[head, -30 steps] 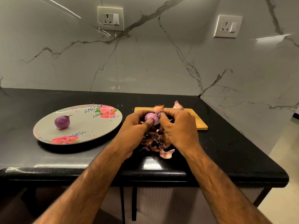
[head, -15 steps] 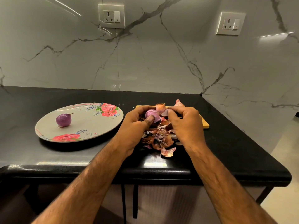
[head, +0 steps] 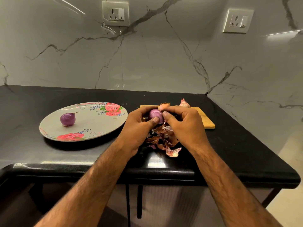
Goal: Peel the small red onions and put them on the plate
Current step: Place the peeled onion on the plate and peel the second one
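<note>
A small purple onion [head: 155,115] is held above the counter between both hands. My left hand [head: 139,126] grips it from the left, thumb pressed on its front. My right hand [head: 185,126] pinches its right side with thumb and fingers curled. One peeled onion [head: 67,119] lies on the floral plate [head: 98,123] at the left. Two unpeeled onions, one [head: 164,105] and another [head: 184,104], sit on the wooden cutting board [head: 207,122] behind my hands. A pile of onion skins [head: 165,140] lies on the counter below my hands.
The black counter [head: 237,145] ends at a rounded front edge near me and a right edge by the floor. A marble wall with two sockets [head: 115,13] stands behind.
Both hands have lifted the onion slightly and turned it; more bare purple surface shows. The skin pile below is more exposed.
</note>
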